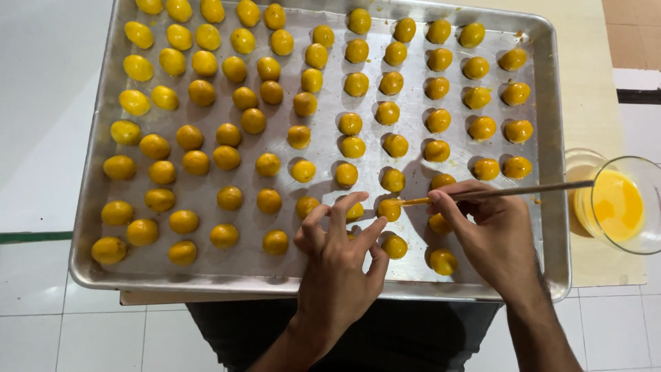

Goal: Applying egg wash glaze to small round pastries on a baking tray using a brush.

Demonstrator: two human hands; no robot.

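Observation:
A large metal baking tray [206, 272] holds several rows of small round yellow-glazed dough balls [268, 164]. My right hand [489, 241] grips a thin brush [496, 193], its yellow-stained tip touching one ball [389, 208] near the tray's front. My left hand [337, 265] rests over the tray's front edge, fingers spread, with thumb and fingertips beside that same ball and partly covering another ball.
A clear glass bowl of yellow egg wash [620, 205] stands to the right of the tray on a pale wooden surface [585, 89]. White floor tiles [41, 103] lie to the left and below. My dark clothing shows under the tray's front edge.

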